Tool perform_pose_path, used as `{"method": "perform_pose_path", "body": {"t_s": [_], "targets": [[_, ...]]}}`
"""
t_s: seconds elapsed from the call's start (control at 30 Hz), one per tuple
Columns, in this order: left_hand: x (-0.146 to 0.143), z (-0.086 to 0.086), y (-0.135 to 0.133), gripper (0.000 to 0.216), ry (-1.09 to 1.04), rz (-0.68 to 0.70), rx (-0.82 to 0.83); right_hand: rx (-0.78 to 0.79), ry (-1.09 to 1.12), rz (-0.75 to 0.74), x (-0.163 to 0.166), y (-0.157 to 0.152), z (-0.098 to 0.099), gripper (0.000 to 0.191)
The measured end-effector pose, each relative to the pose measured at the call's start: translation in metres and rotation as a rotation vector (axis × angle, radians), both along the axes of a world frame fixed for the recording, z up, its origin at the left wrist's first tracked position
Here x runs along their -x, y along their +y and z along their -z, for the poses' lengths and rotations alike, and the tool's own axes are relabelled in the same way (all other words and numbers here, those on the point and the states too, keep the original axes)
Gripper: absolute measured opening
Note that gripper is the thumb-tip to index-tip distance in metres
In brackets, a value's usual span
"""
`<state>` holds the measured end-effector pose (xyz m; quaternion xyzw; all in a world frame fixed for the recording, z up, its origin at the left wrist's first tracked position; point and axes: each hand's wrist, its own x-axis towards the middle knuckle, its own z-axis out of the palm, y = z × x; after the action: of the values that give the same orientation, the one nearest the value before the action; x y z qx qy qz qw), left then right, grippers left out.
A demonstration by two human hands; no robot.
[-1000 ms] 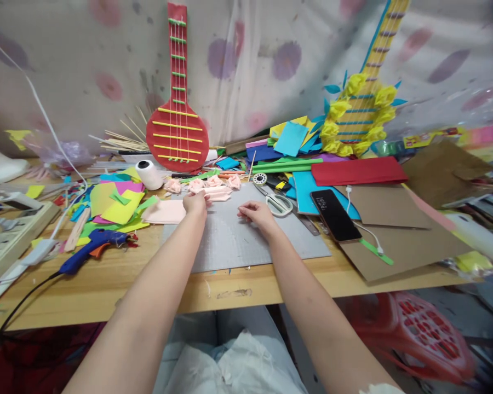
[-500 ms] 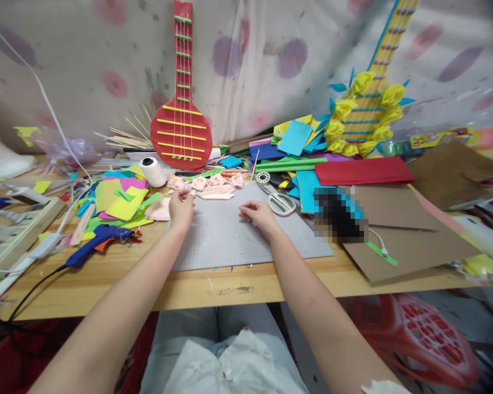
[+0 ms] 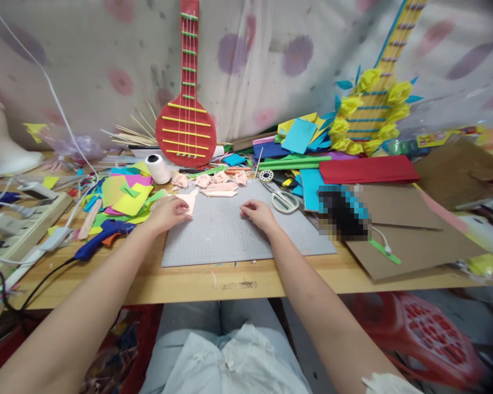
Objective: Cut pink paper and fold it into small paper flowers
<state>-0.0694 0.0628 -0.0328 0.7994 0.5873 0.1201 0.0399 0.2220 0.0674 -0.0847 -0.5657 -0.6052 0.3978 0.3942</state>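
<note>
My left hand [image 3: 166, 212] rests at the left edge of a grey cutting mat [image 3: 230, 235], its fingers curled over a pale pink paper sheet [image 3: 189, 200] whose corner pokes out to the right. My right hand [image 3: 259, 213] lies on the mat's middle with its fingers curled under, and nothing shows in it. Just beyond both hands sit small pink paper roses [image 3: 203, 179] and pink paper strips [image 3: 221, 191].
Scissors [image 3: 282, 200] lie right of the mat. A blue glue gun [image 3: 102, 238], coloured paper scraps [image 3: 125, 197], a thread spool [image 3: 156, 167] and a power strip [image 3: 12, 230] are on the left. A red paper guitar [image 3: 185, 128] leans behind, and brown cardboard [image 3: 411, 230] lies right.
My left hand has drawn back and to the left from the pink strips, bringing the pink sheet onto the mat's left edge. My right hand has stayed put.
</note>
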Motion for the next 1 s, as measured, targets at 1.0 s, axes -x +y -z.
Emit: {"method": "perform_pose_path", "body": {"t_s": [1.0], "targets": [[-0.104,0.01,-0.036,0.014,-0.036,0.184,-0.376,-0.529,-0.385,-0.127,0.012,-0.026,-0.029,0.067]]}}
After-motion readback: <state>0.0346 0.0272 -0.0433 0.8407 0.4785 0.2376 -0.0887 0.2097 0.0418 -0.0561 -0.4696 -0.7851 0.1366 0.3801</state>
